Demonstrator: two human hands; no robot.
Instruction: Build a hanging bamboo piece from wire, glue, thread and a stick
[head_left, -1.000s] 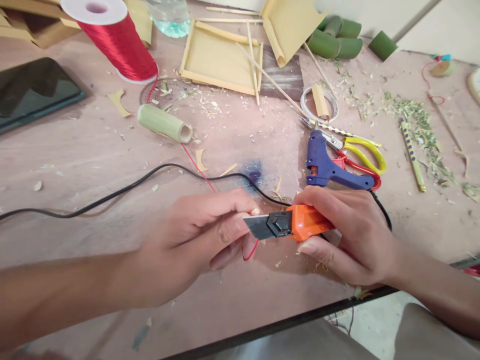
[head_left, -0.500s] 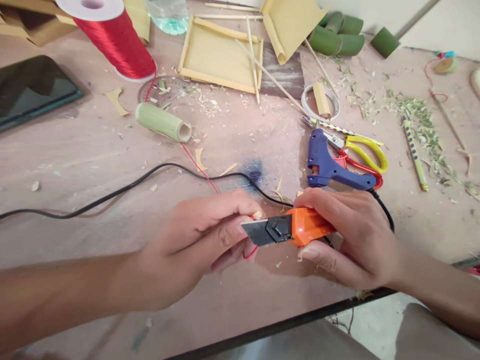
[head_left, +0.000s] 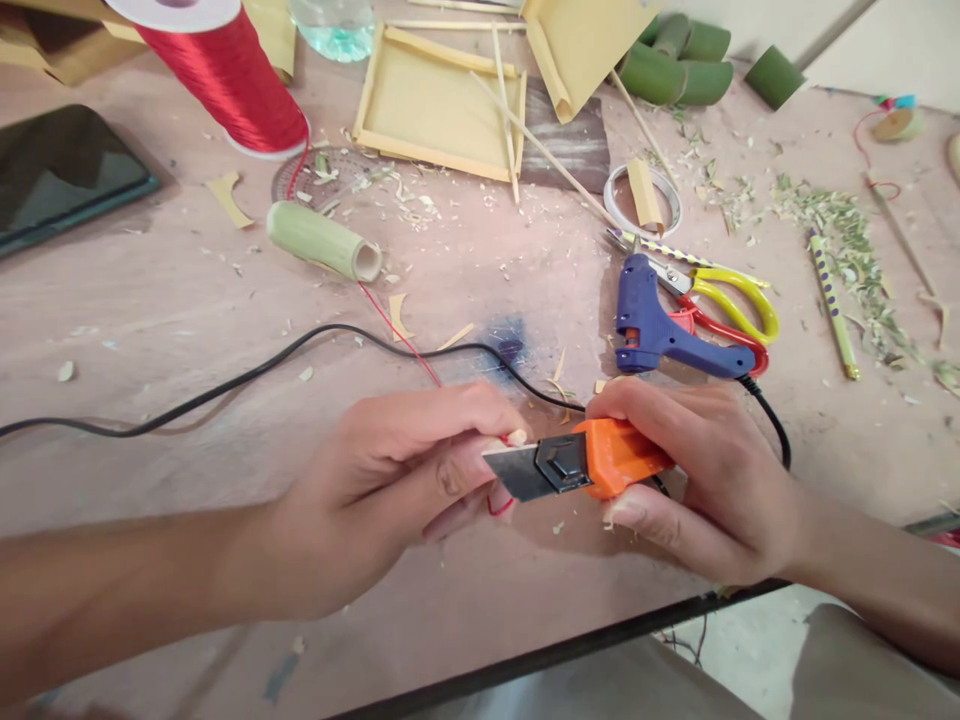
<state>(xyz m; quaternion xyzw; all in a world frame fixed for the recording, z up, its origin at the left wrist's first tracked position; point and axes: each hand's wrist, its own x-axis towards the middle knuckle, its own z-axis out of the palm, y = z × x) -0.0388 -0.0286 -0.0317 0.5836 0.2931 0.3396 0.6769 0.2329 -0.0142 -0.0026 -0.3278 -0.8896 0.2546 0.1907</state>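
Note:
My left hand [head_left: 405,480] is closed in a pinch on a red string [head_left: 405,341]. A small pale tip [head_left: 516,438], like a stick's end, shows at its fingertips with the string against it; the rest is hidden by the fingers. A loop of string also shows below the thumb. My right hand [head_left: 697,480] is closed around an orange utility knife [head_left: 619,456]. Its blade [head_left: 517,472] is out and points left, its tip beside my left thumb. The string runs up to a peeled, pale green bamboo tube [head_left: 322,241] lying on the table.
A blue glue gun [head_left: 660,330] lies by yellow-and-red-handled scissors [head_left: 739,295], its black cable [head_left: 247,378] crossing the table. Further back are a red string spool [head_left: 225,85], a phone [head_left: 67,175], a paper tray [head_left: 442,100], a tape roll [head_left: 611,205], bamboo pieces [head_left: 675,75] and shavings [head_left: 840,230].
The knife blade has tilted slightly, its tip a little lower beside my left thumb. My left hand keeps its pinch. The whole view has shifted slightly.

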